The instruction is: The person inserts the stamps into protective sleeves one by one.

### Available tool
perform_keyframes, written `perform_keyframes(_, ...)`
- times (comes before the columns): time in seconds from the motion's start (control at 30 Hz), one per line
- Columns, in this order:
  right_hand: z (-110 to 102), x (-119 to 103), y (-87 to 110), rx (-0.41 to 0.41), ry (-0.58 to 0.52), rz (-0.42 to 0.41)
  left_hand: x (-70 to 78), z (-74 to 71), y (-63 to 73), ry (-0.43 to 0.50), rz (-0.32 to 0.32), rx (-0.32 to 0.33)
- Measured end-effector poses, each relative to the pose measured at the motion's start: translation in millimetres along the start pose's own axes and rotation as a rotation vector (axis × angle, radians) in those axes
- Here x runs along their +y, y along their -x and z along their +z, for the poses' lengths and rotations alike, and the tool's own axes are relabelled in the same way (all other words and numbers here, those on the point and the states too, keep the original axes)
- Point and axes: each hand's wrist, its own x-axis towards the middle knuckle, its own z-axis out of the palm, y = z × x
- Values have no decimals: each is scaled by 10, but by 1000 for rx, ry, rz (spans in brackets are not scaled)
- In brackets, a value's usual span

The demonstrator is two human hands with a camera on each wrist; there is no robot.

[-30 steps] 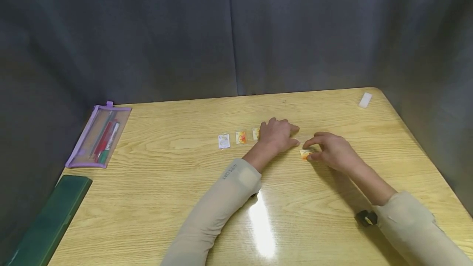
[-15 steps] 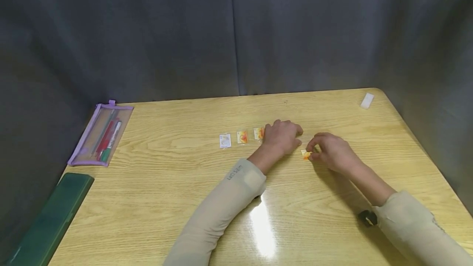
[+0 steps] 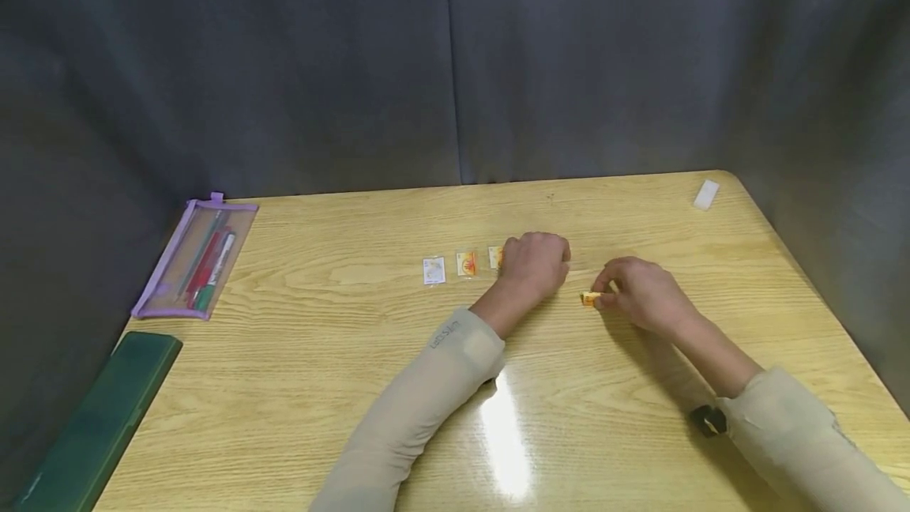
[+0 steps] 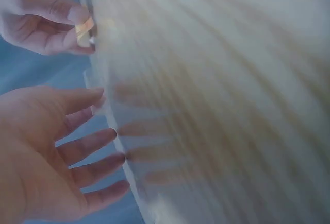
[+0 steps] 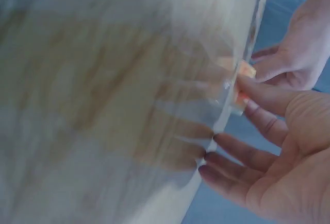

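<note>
My right hand (image 3: 645, 295) pinches a small yellow-and-orange stamp (image 3: 589, 299) between thumb and index finger. In the right wrist view the thumb covers the middle of this stamp (image 5: 240, 102), and the other fingertips rest on the table. To its left, my left hand (image 3: 535, 263) is low over the table. The left wrist view shows its thumb and index finger pinching a small clear plastic sleeve (image 4: 97, 106), faint and blurred. In a row lie a pale blue-white stamp (image 3: 434, 271), an orange stamp (image 3: 465, 264) and a third stamp (image 3: 494, 257), partly hidden by my left hand.
A purple-edged mesh pencil pouch (image 3: 195, 259) with pens lies at the table's left. In front of it is a dark green case (image 3: 107, 417). A white eraser-like block (image 3: 706, 194) sits at the back right corner. Dark curtains (image 3: 320, 62) surround the table (image 3: 320, 385).
My left hand's spread fingers and thumb have drawn in. The stamp in my right hand has tipped, so less of its face shows in the head view. The right hand has barely moved.
</note>
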Motion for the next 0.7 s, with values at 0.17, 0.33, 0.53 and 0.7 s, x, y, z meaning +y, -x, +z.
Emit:
perform_keyframes(0.17,-101,-13,2,14,-103,40,-185,-124,102,153,-16,76)
perform_keyframes(0.33,-188,-65,-15,23,-229,35,-456,-279,244,422,-43,90)
perform_keyframes(0.53,-225,-169,-34,0,-415,53,-778,-424,432,640,-56,61)
perform_keyframes(0.7,-201,-286,-107,24,-584,65,-1031,-476,575,858,-110,-13)
